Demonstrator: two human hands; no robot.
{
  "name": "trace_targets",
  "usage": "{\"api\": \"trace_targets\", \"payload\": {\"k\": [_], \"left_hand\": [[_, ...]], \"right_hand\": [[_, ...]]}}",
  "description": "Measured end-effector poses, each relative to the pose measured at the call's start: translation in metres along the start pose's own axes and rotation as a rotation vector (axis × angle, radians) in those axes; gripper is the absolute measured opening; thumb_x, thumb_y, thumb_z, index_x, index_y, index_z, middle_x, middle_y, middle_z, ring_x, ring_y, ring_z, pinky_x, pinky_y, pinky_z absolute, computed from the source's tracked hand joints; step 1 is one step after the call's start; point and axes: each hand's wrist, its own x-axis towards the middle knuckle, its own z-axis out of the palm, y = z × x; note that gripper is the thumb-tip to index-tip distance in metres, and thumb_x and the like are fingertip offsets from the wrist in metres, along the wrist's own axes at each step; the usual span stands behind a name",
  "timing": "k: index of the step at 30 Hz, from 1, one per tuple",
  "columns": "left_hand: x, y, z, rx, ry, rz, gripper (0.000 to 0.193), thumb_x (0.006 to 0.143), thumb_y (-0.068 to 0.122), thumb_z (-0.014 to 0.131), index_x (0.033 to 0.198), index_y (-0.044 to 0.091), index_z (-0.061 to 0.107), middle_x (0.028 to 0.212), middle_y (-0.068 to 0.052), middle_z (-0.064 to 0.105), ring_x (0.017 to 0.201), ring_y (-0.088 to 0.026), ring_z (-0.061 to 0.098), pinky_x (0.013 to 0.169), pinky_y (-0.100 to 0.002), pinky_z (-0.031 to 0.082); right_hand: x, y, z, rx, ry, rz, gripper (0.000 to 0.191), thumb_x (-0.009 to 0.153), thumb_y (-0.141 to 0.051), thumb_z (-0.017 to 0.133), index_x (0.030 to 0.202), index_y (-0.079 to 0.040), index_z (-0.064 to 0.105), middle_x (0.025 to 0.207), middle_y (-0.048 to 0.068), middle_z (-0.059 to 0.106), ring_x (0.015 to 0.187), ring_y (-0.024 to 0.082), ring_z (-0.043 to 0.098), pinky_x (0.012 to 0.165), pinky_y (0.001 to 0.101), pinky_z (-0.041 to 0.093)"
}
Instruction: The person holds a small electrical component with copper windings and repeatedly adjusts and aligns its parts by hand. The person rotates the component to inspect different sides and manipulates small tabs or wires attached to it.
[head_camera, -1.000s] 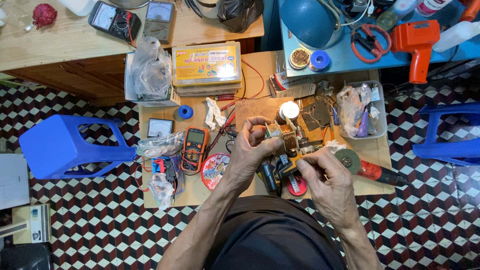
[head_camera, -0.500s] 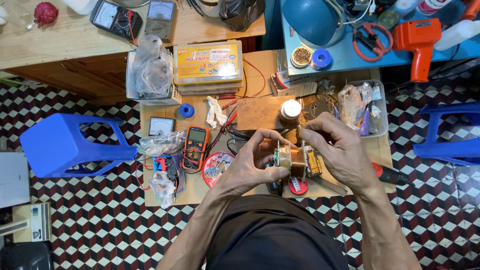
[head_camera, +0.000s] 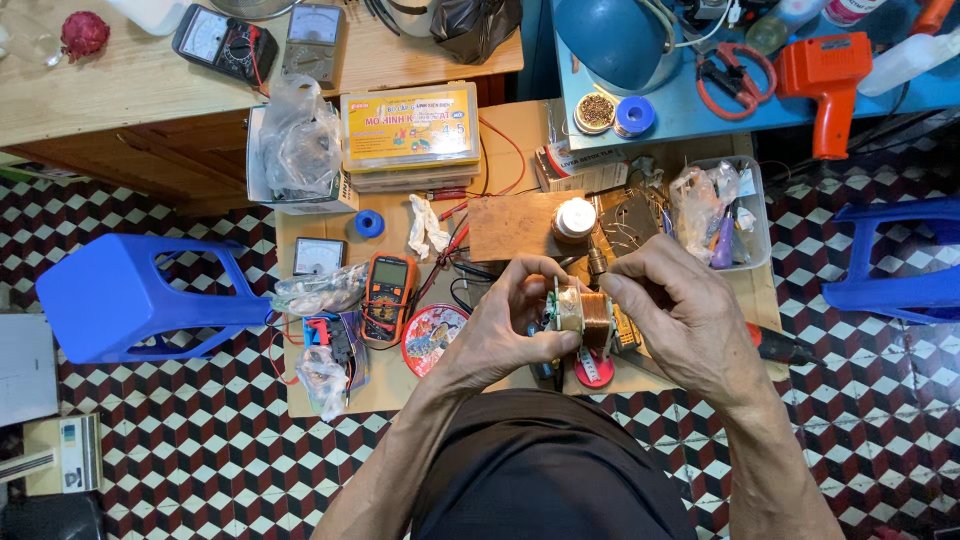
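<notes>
Both my left hand (head_camera: 510, 325) and right hand (head_camera: 680, 310) pinch the coil (head_camera: 583, 317); a slip could loosen its copper windings, I reckon.

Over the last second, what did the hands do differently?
The right hand rose from the table's near edge to join the left hand on the copper coil; both now grip it, raised a little. The multimeter, blue stool and yellow box stayed put.
</notes>
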Motion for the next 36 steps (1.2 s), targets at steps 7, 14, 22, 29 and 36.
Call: {"api": "trace_targets", "payload": {"k": [7, 14, 22, 29, 36], "left_hand": [[0.002, -0.001, 0.004, 0.015, 0.006, 0.032, 0.068, 0.078, 0.016, 0.084, 0.133, 0.006, 0.045, 0.125, -0.010, 0.063, 0.116, -0.015, 0.061, 0.105, -0.034, 0.050], [0.013, -0.007, 0.000, 0.142, 0.182, 0.052, 0.064, 0.079, 0.018, 0.081, 0.130, 0.006, 0.046, 0.118, -0.010, 0.068, 0.108, -0.015, 0.066, 0.097, -0.031, 0.056], [0.026, -0.007, -0.013, -0.081, 0.253, 0.097, 0.071, 0.080, 0.024, 0.085, 0.133, 0.005, 0.042, 0.117, -0.013, 0.066, 0.107, -0.017, 0.067, 0.095, -0.032, 0.057], [0.026, -0.009, -0.007, -0.100, 0.272, 0.046, 0.070, 0.081, 0.025, 0.082, 0.135, 0.003, 0.043, 0.116, -0.011, 0.067, 0.104, -0.016, 0.068, 0.090, -0.031, 0.058], [0.035, -0.019, -0.009, -0.343, 0.373, -0.075, 0.069, 0.079, 0.021, 0.081, 0.134, 0.005, 0.043, 0.111, -0.010, 0.066, 0.099, -0.015, 0.065, 0.088, -0.028, 0.053]], "right_hand": [[-0.001, -0.007, 0.002, -0.031, 0.059, -0.053, 0.009, 0.093, -0.006, 0.071, 0.097, 0.002, 0.070, 0.087, 0.005, 0.063, 0.076, 0.014, 0.063, 0.065, 0.0302, 0.050], [-0.014, -0.017, -0.003, -0.083, 0.101, -0.057, 0.011, 0.090, -0.005, 0.073, 0.095, 0.004, 0.068, 0.085, 0.007, 0.062, 0.075, 0.016, 0.063, 0.065, 0.0316, 0.049], [-0.034, -0.004, 0.022, 0.055, 0.078, 0.130, 0.010, 0.091, -0.010, 0.071, 0.092, 0.000, 0.069, 0.078, 0.002, 0.059, 0.063, 0.011, 0.056, 0.055, 0.0279, 0.045], [-0.038, 0.018, 0.043, 0.186, 0.077, 0.250, 0.013, 0.095, -0.014, 0.068, 0.093, -0.001, 0.070, 0.077, -0.001, 0.055, 0.064, 0.007, 0.048, 0.056, 0.0248, 0.041], [-0.039, 0.028, 0.051, 0.253, 0.088, 0.301, 0.016, 0.097, -0.016, 0.067, 0.091, -0.001, 0.068, 0.078, -0.001, 0.056, 0.067, 0.005, 0.050, 0.059, 0.0227, 0.043]]}}
